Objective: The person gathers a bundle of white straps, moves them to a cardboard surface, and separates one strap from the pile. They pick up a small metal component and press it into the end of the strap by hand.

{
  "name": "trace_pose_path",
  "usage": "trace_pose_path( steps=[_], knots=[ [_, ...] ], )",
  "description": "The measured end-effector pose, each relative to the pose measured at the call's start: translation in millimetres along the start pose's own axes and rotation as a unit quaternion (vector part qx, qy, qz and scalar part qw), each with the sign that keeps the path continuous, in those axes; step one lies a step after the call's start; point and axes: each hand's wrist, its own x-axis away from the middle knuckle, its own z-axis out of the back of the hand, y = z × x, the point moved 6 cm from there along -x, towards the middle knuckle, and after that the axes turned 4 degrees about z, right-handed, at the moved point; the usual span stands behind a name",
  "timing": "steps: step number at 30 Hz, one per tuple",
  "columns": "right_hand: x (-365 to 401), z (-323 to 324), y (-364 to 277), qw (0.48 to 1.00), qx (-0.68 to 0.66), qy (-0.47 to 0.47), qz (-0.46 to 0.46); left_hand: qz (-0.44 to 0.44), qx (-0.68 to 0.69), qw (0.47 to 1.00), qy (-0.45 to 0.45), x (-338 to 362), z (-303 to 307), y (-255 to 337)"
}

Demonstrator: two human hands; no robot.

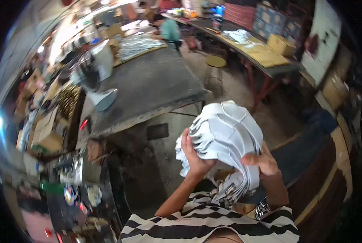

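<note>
Between my two hands is a thick stack of white cut pieces (233, 125), curved and layered, with seam lines and what look like perforated patches, like shoe uppers. My left hand (197, 158) wraps the stack's left side, its fingers against the layered edges. On the right side, my right hand (264, 162) grips the stack with the thumb lying across the front. The lower ends of the pieces fan out close to my striped shirt (213, 222). Part of the right hand's fingers is hidden behind the stack.
A dark worktable (148, 85) with a white fan (98, 89) stands ahead. Another long table (266, 60) carries a cardboard box (281, 44). A round stool (216, 62) stands between them. At left sits a cluttered bench (59, 206). A person in green (170, 30) works farther back.
</note>
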Motion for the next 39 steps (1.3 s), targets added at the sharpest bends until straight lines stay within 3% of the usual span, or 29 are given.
trace_pose_path(
  steps=[1,3,9,12,15,17,18,19,20,23,25,26,27,29,33,35,36,39],
  knots=[
    [-13,24,0,0.999,-0.003,0.034,0.005,0.029,0.008,0.999,-0.031,-13,-33,-11],
    [-44,72,-6,0.998,-0.011,0.056,-0.009,-0.062,0.068,0.995,-0.046,-36,-86,-29],
    [-130,215,-26,0.989,-0.01,0.146,-0.005,-0.034,0.116,0.978,-0.169,-84,-267,-87],
    [-177,284,-40,0.983,0.022,0.185,-0.007,0.039,0.15,0.96,-0.232,-86,-367,-144],
    [-228,351,-59,0.96,-0.001,0.28,-0.018,0.061,0.145,0.935,-0.318,-120,-450,-142],
    [-233,416,-53,0.884,0.029,0.461,-0.068,0.052,0.089,0.917,-0.384,-152,-502,-131],
    [-245,438,-65,0.881,0.035,0.467,-0.058,0.063,0.101,0.911,-0.395,-162,-531,-134],
    [-263,457,-81,0.88,0.042,0.471,-0.045,0.071,0.112,0.906,-0.403,-172,-557,-139],
    [-288,465,-103,0.912,0.008,0.41,-0.016,0.07,0.136,0.905,-0.398,-181,-581,-143],
    [-337,524,-144,0.902,-0.035,0.431,0.007,0.084,0.213,0.903,-0.365,-209,-660,-159],
    [-373,567,-177,0.911,-0.019,0.409,0.05,0.008,0.211,0.92,-0.33,-223,-708,-179],
    [-387,589,-193,0.905,-0.011,0.425,0.032,-0.01,0.234,0.934,-0.271,-233,-727,-190],
    [-402,611,-206,0.897,-0.008,0.442,0.009,0.0,0.234,0.933,-0.274,-235,-740,-206],
    [-445,657,-241,0.88,0.038,0.471,0.054,-0.045,0.244,0.934,-0.256,-257,-782,-238],
    [-530,741,-313,0.862,0.147,0.477,0.086,-0.078,0.353,0.84,-0.404,-318,-875,-245],
    [-572,779,-345,0.873,0.159,0.45,0.099,-0.057,0.37,0.752,-0.542,-339,-935,-237],
    [-592,804,-361,0.87,0.17,0.448,0.114,-0.07,0.393,0.731,-0.554,-349,-967,-236],
    [-651,860,-394,0.909,0.172,0.356,0.134,-0.034,0.406,0.63,-0.661,-382,-1060,-240]
  ],
)
